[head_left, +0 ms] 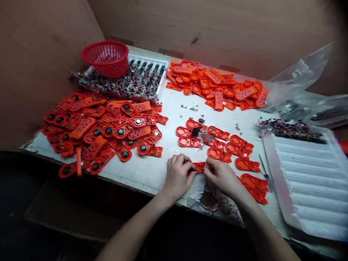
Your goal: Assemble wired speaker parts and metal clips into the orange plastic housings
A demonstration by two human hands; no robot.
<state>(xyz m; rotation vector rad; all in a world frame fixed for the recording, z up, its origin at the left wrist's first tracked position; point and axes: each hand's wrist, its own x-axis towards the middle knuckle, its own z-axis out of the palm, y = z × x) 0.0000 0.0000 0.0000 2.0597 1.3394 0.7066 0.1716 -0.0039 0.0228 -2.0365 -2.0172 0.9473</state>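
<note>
Near the table's front edge, an orange plastic casing half (200, 167) lies between my hands. My left hand (179, 173) grips its left end with thumb and fingers. At the casing's right end, the fingers of my right hand (219, 174) are pinched on something small that I cannot make out. Just beyond my hands are several open orange casing halves (189, 141), with a little heap of small metal parts (206, 136) and black pieces (195, 131) among them. More casing halves (248, 165) lie to the right of my right hand.
At left spreads a big pile of orange casings (108, 130), many with round speakers. Behind it, a red basket (106, 58) rests on a white tray (163, 74) of wired parts. More orange casings (217, 85) lie at the back. A white foam tray (307, 181) and plastic bags (301, 76) are at right.
</note>
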